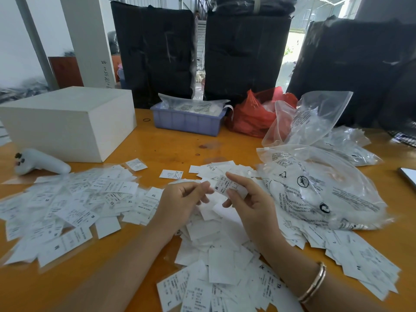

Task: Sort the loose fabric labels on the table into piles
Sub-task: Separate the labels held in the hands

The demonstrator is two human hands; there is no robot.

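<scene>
head | both hands pinch one label point(225, 184) | orange table point(180, 147) strewn with labels, black bales point(155, 52) behind

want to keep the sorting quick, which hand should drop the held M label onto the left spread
Left. Both the left hand and right hand pinch the label, but the left spread lies on the left hand's side.

Rose-gold bangle point(313, 283), bare forearms

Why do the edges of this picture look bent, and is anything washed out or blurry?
Head view: the wide-angle lens bows the white box and table edges; daylight behind the black bundles is blown out; glare sits on the clear plastic bags; the label both hands pinch shows an M, its finer print soft.
</scene>
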